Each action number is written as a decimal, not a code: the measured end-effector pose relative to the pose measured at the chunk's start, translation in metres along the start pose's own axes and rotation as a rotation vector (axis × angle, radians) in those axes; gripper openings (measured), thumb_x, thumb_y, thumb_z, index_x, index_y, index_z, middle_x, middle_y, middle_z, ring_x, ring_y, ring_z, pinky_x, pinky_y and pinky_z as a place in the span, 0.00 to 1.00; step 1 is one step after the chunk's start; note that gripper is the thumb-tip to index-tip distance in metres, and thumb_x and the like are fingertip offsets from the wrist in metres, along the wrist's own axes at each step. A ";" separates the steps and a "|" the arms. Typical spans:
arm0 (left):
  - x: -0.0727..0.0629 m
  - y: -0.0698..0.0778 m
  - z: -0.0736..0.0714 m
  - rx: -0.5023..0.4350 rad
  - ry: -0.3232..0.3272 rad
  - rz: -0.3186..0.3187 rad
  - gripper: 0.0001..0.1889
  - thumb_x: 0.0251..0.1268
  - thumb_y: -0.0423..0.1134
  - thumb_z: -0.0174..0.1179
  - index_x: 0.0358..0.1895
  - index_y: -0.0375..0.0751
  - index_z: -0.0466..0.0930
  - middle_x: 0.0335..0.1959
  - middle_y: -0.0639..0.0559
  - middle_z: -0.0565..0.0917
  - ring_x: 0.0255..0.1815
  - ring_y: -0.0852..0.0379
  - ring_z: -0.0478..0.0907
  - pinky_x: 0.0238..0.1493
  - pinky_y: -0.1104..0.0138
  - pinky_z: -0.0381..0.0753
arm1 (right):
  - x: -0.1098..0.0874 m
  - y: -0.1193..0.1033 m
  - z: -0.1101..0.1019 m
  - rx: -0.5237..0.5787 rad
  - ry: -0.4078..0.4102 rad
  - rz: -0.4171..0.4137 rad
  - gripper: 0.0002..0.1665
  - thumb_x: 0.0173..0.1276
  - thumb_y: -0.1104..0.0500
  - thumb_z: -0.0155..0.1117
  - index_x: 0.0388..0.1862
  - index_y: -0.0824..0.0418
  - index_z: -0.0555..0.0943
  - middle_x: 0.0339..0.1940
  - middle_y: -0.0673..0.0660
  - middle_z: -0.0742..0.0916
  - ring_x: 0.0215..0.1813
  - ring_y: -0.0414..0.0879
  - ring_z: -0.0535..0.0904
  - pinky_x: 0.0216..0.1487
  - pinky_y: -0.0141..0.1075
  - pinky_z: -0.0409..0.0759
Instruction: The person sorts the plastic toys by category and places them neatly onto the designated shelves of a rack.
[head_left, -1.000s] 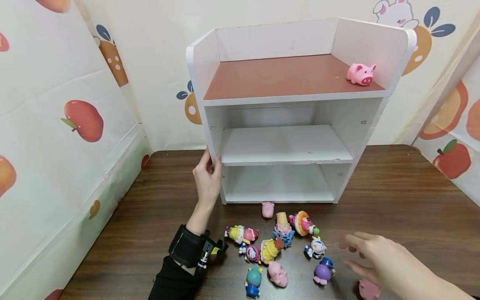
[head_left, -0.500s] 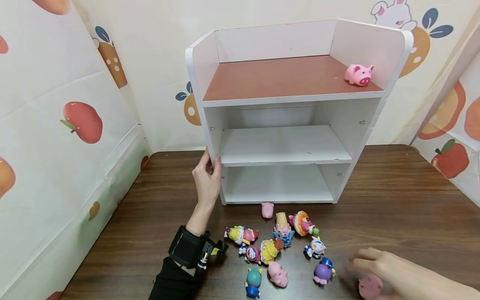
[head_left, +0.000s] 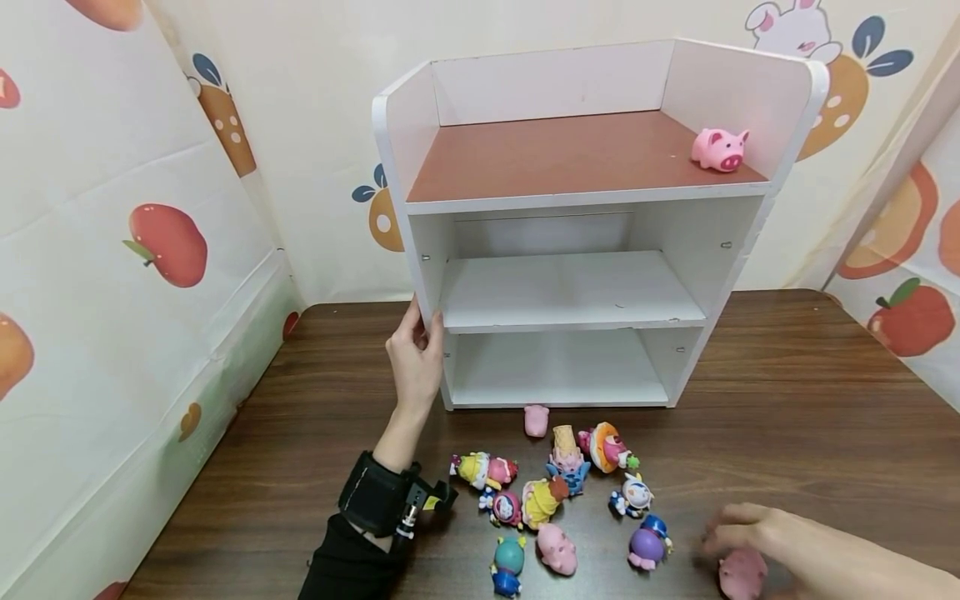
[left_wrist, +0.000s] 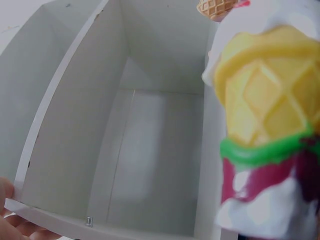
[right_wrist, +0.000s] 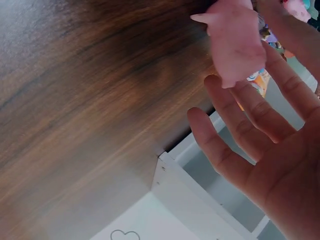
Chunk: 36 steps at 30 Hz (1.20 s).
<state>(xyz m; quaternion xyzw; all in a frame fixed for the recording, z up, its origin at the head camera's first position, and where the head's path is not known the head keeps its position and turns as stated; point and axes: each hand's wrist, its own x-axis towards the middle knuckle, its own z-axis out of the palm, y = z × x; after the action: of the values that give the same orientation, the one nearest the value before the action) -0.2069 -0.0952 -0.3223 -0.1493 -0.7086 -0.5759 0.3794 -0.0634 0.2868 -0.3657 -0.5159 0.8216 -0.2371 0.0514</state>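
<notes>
A white shelf unit stands on the table, its top board reddish brown. My left hand grips the front edge of its left side panel, thumb and fingers on opposite faces. At the lower right, my right hand reaches over a pink toy pig. In the right wrist view that pig lies between the thumb and the spread fingers; whether they touch it is unclear. Another pink piggy figure stands at the right end of the top board.
Several small toy figures lie in front of the shelf, among them a purple one with a blue top left of my right hand. A small pink figure lies by the shelf's base. A patterned wall covering surrounds the table.
My right hand has come down and closer to me, over the pink toy pig at the lower right. The left hand stays on the shelf's side panel.
</notes>
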 end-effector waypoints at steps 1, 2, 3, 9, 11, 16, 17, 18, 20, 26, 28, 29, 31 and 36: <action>0.000 -0.001 0.000 0.001 0.000 0.001 0.20 0.60 0.26 0.50 0.57 0.28 0.68 0.49 0.35 0.75 0.45 0.45 0.75 0.35 0.55 0.78 | 0.000 0.001 0.001 0.002 0.014 -0.021 0.23 0.50 0.51 0.69 0.46 0.50 0.77 0.41 0.41 0.77 0.40 0.33 0.72 0.35 0.19 0.69; 0.000 -0.001 0.000 0.000 0.000 0.001 0.20 0.61 0.27 0.51 0.57 0.29 0.68 0.49 0.35 0.75 0.45 0.46 0.75 0.35 0.55 0.78 | 0.001 0.002 0.002 0.015 0.016 -0.036 0.22 0.50 0.53 0.69 0.46 0.50 0.77 0.41 0.41 0.77 0.39 0.32 0.72 0.36 0.18 0.68; 0.000 -0.001 0.000 -0.001 0.000 0.002 0.20 0.61 0.27 0.51 0.57 0.30 0.68 0.49 0.36 0.75 0.45 0.46 0.75 0.35 0.55 0.78 | 0.001 0.003 0.002 0.023 0.017 -0.049 0.23 0.49 0.55 0.70 0.46 0.50 0.77 0.41 0.40 0.77 0.39 0.32 0.72 0.36 0.17 0.67; 0.000 0.002 0.000 -0.003 -0.006 -0.001 0.20 0.60 0.26 0.50 0.57 0.27 0.67 0.49 0.34 0.75 0.46 0.44 0.75 0.36 0.55 0.77 | 0.002 0.006 0.003 0.035 0.025 -0.073 0.27 0.39 0.66 0.71 0.40 0.47 0.77 0.36 0.37 0.77 0.35 0.28 0.71 0.32 0.14 0.65; 0.000 0.009 0.000 -0.001 -0.005 -0.005 0.19 0.60 0.23 0.49 0.56 0.24 0.67 0.49 0.31 0.74 0.45 0.41 0.75 0.36 0.54 0.77 | 0.003 0.007 0.003 0.058 0.012 -0.058 0.29 0.36 0.69 0.70 0.39 0.47 0.77 0.35 0.37 0.76 0.34 0.27 0.70 0.31 0.14 0.64; 0.001 0.027 -0.001 0.002 0.000 -0.022 0.19 0.58 0.21 0.48 0.55 0.21 0.66 0.48 0.29 0.74 0.45 0.38 0.74 0.36 0.52 0.77 | 0.006 0.007 0.000 0.061 -0.001 0.043 0.26 0.42 0.69 0.69 0.38 0.45 0.76 0.30 0.34 0.76 0.29 0.26 0.68 0.26 0.14 0.62; 0.001 0.028 -0.001 0.001 -0.001 -0.024 0.19 0.58 0.21 0.48 0.55 0.21 0.66 0.48 0.29 0.74 0.45 0.38 0.74 0.36 0.53 0.77 | 0.007 0.007 -0.001 0.035 0.011 0.063 0.23 0.44 0.67 0.69 0.37 0.44 0.76 0.29 0.33 0.75 0.28 0.26 0.67 0.25 0.15 0.61; 0.001 0.028 -0.001 -0.001 -0.002 -0.026 0.19 0.59 0.21 0.48 0.55 0.21 0.66 0.48 0.29 0.74 0.45 0.38 0.74 0.36 0.53 0.77 | 0.009 0.008 -0.001 0.007 0.027 0.084 0.20 0.47 0.64 0.69 0.35 0.43 0.76 0.27 0.32 0.74 0.27 0.25 0.66 0.24 0.15 0.59; 0.001 0.029 -0.001 -0.003 -0.004 -0.028 0.19 0.59 0.21 0.48 0.55 0.21 0.66 0.48 0.28 0.74 0.45 0.38 0.74 0.37 0.53 0.76 | 0.012 0.009 -0.002 -0.075 0.081 0.112 0.16 0.49 0.60 0.70 0.33 0.43 0.75 0.26 0.31 0.73 0.26 0.25 0.65 0.23 0.16 0.58; 0.001 0.029 -0.002 -0.011 -0.007 -0.026 0.19 0.59 0.21 0.48 0.56 0.22 0.66 0.48 0.29 0.74 0.45 0.38 0.74 0.37 0.53 0.76 | 0.023 0.011 -0.003 -0.185 0.202 0.263 0.16 0.44 0.61 0.71 0.26 0.45 0.73 0.20 0.32 0.69 0.21 0.26 0.62 0.18 0.20 0.58; 0.001 0.029 -0.002 -0.014 -0.009 -0.025 0.19 0.59 0.21 0.48 0.56 0.22 0.66 0.48 0.29 0.74 0.46 0.38 0.74 0.37 0.53 0.76 | 0.027 0.012 -0.002 -0.202 0.241 0.305 0.16 0.44 0.61 0.72 0.25 0.46 0.73 0.18 0.33 0.68 0.20 0.26 0.61 0.17 0.20 0.58; 0.001 0.029 -0.002 -0.015 -0.009 -0.025 0.19 0.59 0.21 0.48 0.56 0.22 0.66 0.48 0.29 0.74 0.45 0.38 0.74 0.37 0.53 0.76 | 0.029 0.013 -0.002 -0.200 0.256 0.319 0.15 0.44 0.62 0.71 0.25 0.48 0.73 0.17 0.34 0.67 0.20 0.26 0.61 0.16 0.20 0.59; 0.001 0.029 -0.002 -0.017 -0.009 -0.024 0.19 0.59 0.21 0.48 0.56 0.22 0.66 0.48 0.29 0.74 0.45 0.38 0.74 0.37 0.53 0.76 | 0.032 0.015 -0.001 -0.185 0.277 0.338 0.14 0.45 0.61 0.71 0.24 0.49 0.73 0.16 0.34 0.67 0.19 0.26 0.61 0.16 0.21 0.59; 0.001 0.029 -0.002 -0.018 -0.008 -0.022 0.19 0.58 0.21 0.49 0.55 0.21 0.66 0.48 0.28 0.74 0.45 0.37 0.74 0.37 0.53 0.76 | 0.039 0.019 0.000 -0.152 0.307 0.337 0.14 0.46 0.63 0.70 0.22 0.51 0.73 0.15 0.35 0.67 0.18 0.26 0.60 0.14 0.20 0.58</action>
<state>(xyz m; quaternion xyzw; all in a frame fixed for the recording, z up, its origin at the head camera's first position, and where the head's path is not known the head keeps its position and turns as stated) -0.1882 -0.0884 -0.3015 -0.1473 -0.7066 -0.5856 0.3689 -0.0970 0.2593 -0.3676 -0.3319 0.9097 -0.2382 -0.0744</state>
